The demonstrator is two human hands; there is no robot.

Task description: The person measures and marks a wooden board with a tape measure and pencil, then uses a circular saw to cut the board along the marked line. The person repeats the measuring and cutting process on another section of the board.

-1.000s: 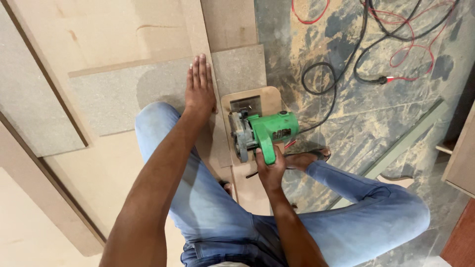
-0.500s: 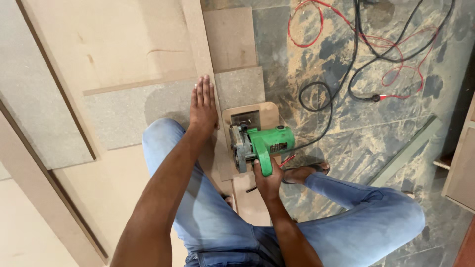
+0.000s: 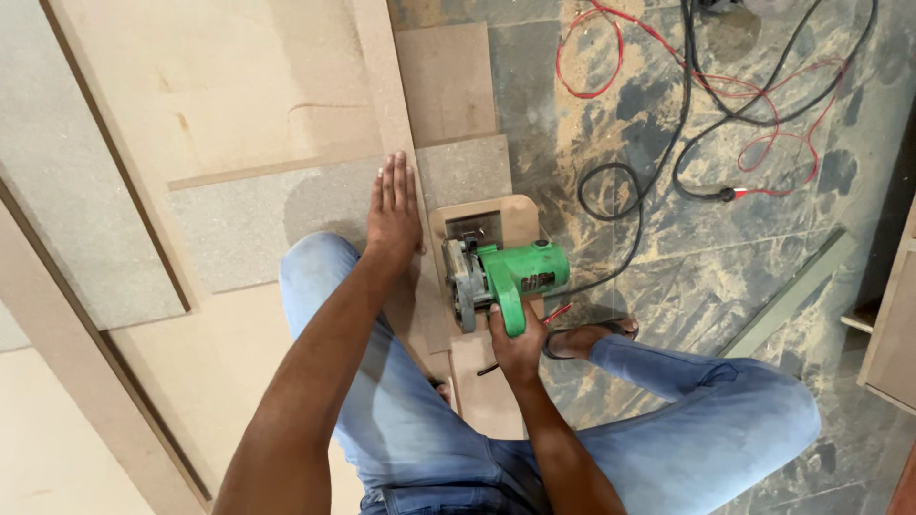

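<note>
Mottled grey stone floor (image 3: 725,257) dusted with sawdust, wooden cabinet edge (image 3: 892,324) at right

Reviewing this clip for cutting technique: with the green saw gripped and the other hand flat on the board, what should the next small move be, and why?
Probably a steady push of the green circular saw forward along the narrow strip. The right hand grips its handle, the left hand lies flat on the board beside the saw, and uncut board lies ahead of the blade.

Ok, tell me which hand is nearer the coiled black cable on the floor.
Right. The right hand grips the green circular saw, just left of and below the coiled black cable. The left hand lies flat on the board, farther left beyond the saw.
</note>
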